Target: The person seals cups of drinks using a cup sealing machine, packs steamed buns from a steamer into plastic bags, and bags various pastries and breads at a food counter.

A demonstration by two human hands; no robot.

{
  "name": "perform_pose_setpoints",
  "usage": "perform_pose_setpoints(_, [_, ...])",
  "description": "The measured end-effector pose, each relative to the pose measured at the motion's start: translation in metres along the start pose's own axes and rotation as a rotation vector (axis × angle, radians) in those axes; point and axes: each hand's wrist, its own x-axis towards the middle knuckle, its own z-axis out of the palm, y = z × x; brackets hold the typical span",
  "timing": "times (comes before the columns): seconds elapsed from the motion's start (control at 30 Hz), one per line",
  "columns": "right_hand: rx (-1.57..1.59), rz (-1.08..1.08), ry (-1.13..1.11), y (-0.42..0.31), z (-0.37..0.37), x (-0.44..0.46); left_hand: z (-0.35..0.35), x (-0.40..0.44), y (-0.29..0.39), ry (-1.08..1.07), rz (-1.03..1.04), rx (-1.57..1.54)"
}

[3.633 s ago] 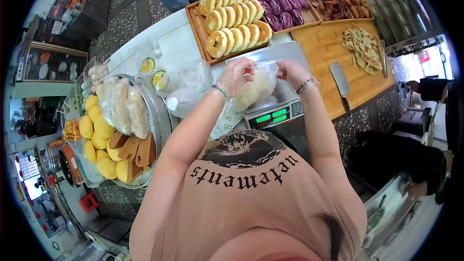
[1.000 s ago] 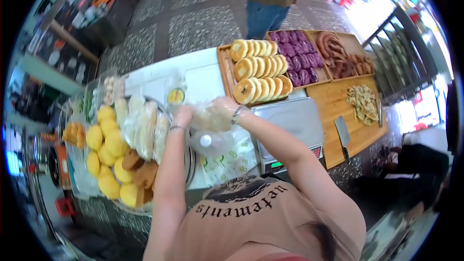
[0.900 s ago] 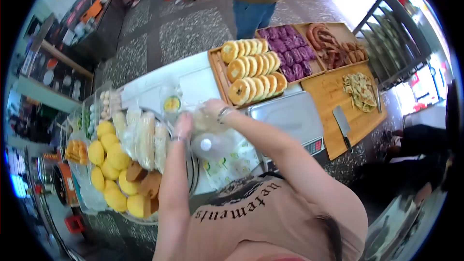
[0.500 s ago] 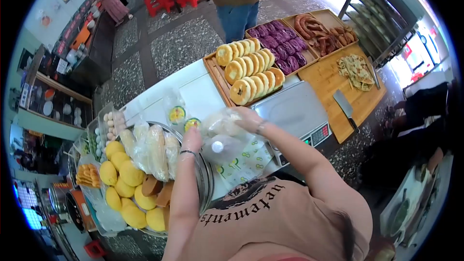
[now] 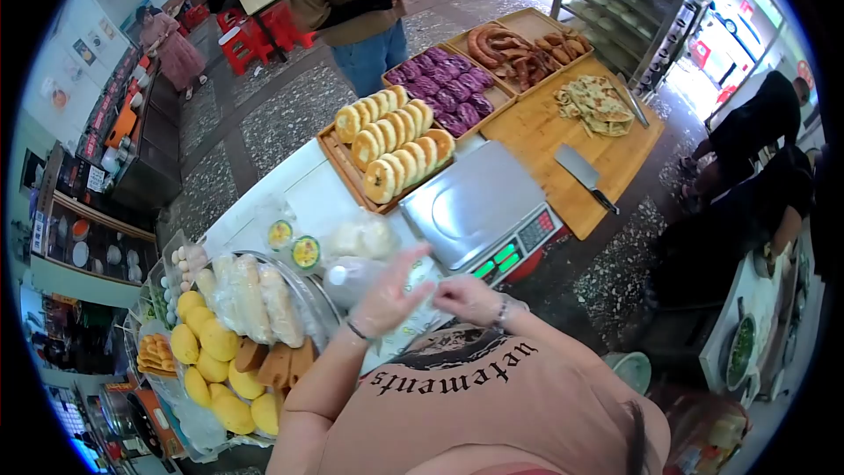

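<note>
My left hand (image 5: pixel 393 294) is over the front edge of the white table (image 5: pixel 255 193), fingers stretched and apart, with nothing visible in it. Close beside it, my right hand (image 5: pixel 471 300) has its fingers curled together; whatever they may hold is too small to make out. A clear plastic bag with pale round food (image 5: pixel 362 236) lies just beyond my left hand. Left of that hand is a clear bottle with a white cap (image 5: pixel 338 276), partly covered by it. Two cups with yellow-and-green lids, a farther cup (image 5: pixel 280 233) and a nearer cup (image 5: pixel 305 252), stand beside the bag.
A metal scale (image 5: pixel 462 202) with lit green displays stands beyond my right hand. Farther back are trays of flat cakes (image 5: pixel 387 145) and purple buns (image 5: pixel 444 88). A cleaver (image 5: pixel 580 171) lies on the wooden board (image 5: pixel 527 145). Yellow buns (image 5: pixel 215 339) are piled at left. A person (image 5: pixel 352 0) stands opposite.
The bag of pale food, between both hands before, now rests on the table. Both hands have drawn back toward my body and close together. The view has turned slightly right.
</note>
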Motion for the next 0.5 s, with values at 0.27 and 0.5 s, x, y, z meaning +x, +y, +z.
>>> perform_pose_setpoints(0.27, [0.582,0.041,-0.292,0.049,-0.118,-0.11,0.182,0.085,0.065,-0.186,-0.241,-0.847])
perform_pose_setpoints(0.5, [1.236,0.122,0.077,0.076,-0.188,-0.197,0.272,0.154,0.126,-0.209,-0.359,-0.894])
